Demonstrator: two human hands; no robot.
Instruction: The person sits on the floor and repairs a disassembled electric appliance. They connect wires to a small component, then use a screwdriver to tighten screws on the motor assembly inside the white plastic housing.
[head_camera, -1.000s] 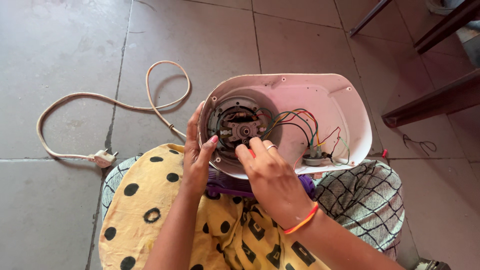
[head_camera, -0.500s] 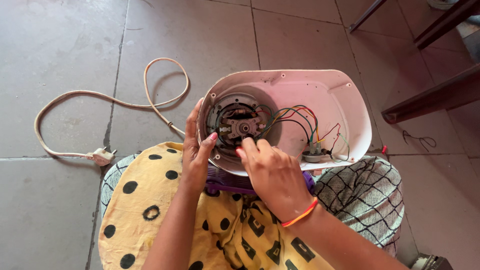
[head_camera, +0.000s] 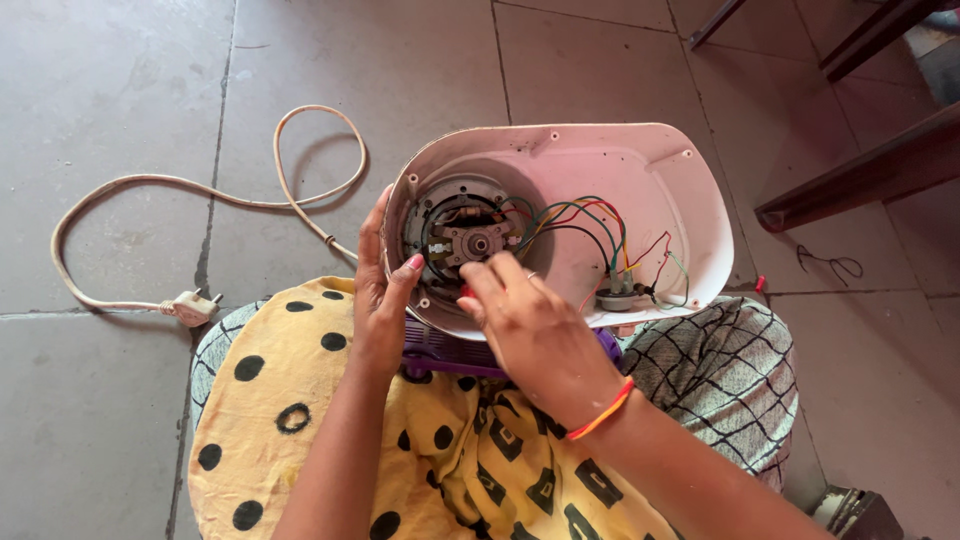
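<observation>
The upturned white appliance housing (head_camera: 620, 170) rests on the person's lap. The left hand (head_camera: 385, 300) grips its left rim; the right hand (head_camera: 525, 325) pinches something small and red at the motor (head_camera: 465, 240) (coloured wires (head_camera: 590, 215) run right). A white power cord (head_camera: 200, 190) lies on the floor, left.

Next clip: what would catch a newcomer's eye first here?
First, the opened white appliance housing resting upside down on the person's lap, its round motor exposed on the left and coloured wires looping to the right. The left hand grips the housing's left rim while the right hand reaches its fingertips in beside the motor. On the tiled floor to the left, the white power cord loops to its plug.
</observation>
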